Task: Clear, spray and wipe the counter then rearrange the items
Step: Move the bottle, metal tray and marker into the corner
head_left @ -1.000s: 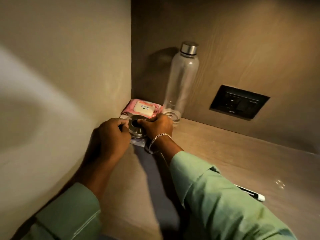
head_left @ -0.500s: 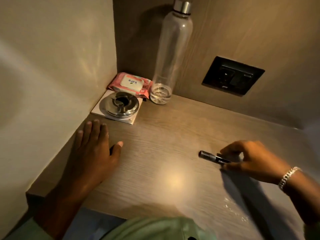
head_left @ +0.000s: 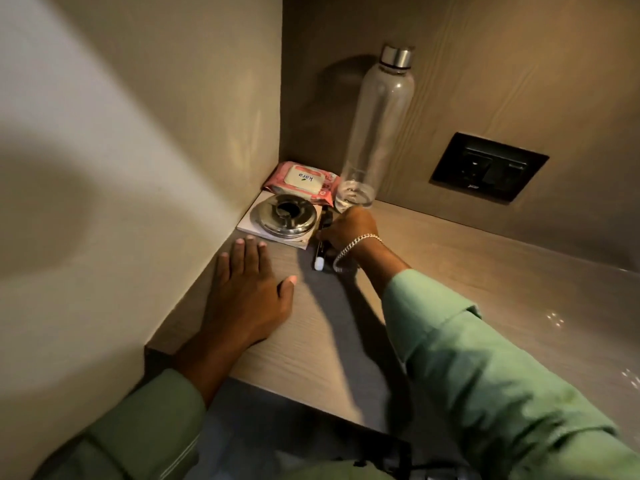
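Observation:
On the wooden counter (head_left: 450, 271), in the back left corner, a steel ashtray (head_left: 284, 215) rests on a white square pad (head_left: 248, 223). Behind it lies a pink wipes pack (head_left: 301, 178), and a clear bottle (head_left: 377, 133) with a steel cap stands to its right. My right hand (head_left: 346, 230) holds a black marker (head_left: 319, 251) with a white end flat on the counter, just right of the pad. My left hand (head_left: 249, 289) lies flat on the counter in front of the pad, fingers spread.
A black socket plate (head_left: 488, 166) is set in the wooden back wall. A pale side wall (head_left: 138, 133) closes the left. The counter's front edge (head_left: 294, 389) runs below my forearms. Small wet specks (head_left: 554, 320) glint at the right.
My right hand has carried the marker from the counter's middle right to beside the ashtray pad. My left hand has stayed flat on the counter.

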